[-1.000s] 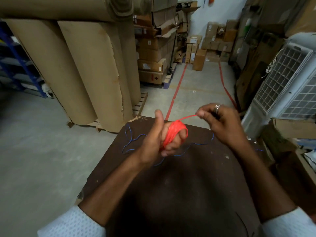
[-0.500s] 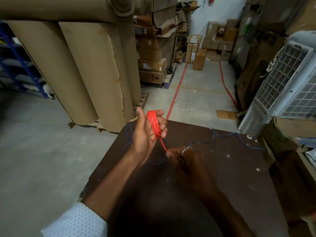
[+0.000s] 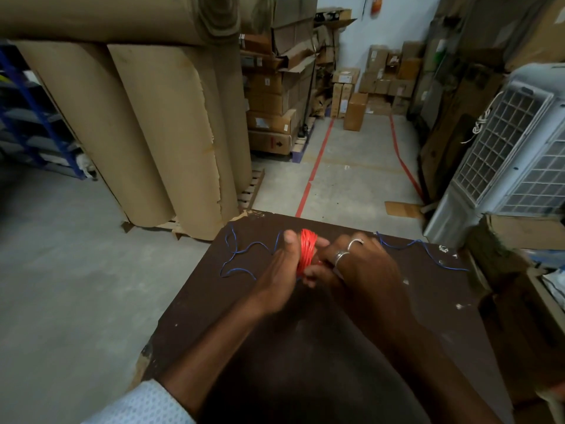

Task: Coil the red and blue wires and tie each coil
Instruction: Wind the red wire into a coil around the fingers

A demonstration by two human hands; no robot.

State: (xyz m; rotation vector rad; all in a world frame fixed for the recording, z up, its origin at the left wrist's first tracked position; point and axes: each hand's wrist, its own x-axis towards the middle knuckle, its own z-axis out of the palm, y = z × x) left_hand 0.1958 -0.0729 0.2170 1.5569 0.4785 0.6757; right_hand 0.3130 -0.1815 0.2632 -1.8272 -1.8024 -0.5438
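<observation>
Setting, head view: warehouse floor of grey concrete, with tall brown paper rolls [image 3: 146,133] standing on the left and stacked cardboard boxes [image 3: 275,96] behind them.
Floor markings: red tape lines [image 3: 315,166] run away toward the far wall.
Right side: a white air cooler [image 3: 516,148] with a grid front stands beside the work area.
Work surface: a dark brown tabletop [image 3: 336,347], scuffed and flecked with white, fills the lower middle of the view.
Red wire [image 3: 306,254]: wound into a tight bundle of many turns, held just above the far part of the tabletop between the two hands.
Left hand [image 3: 282,267]: fingers curled through the red coil, thumb raised beside it, so the wire wraps around the fingers.
Right hand [image 3: 357,264]: pressed against the right side of the coil, fingers bent in at the wire; two rings show on it. Whether it pinches a free end cannot be told, as the fingertips are hidden.
Blue wire [image 3: 241,255]: lying loose and uncoiled in wavy loops on the tabletop, passing behind both hands and trailing out to the right edge.
Sleeve: a pale patterned cuff [image 3: 146,405] shows on the left arm.
</observation>
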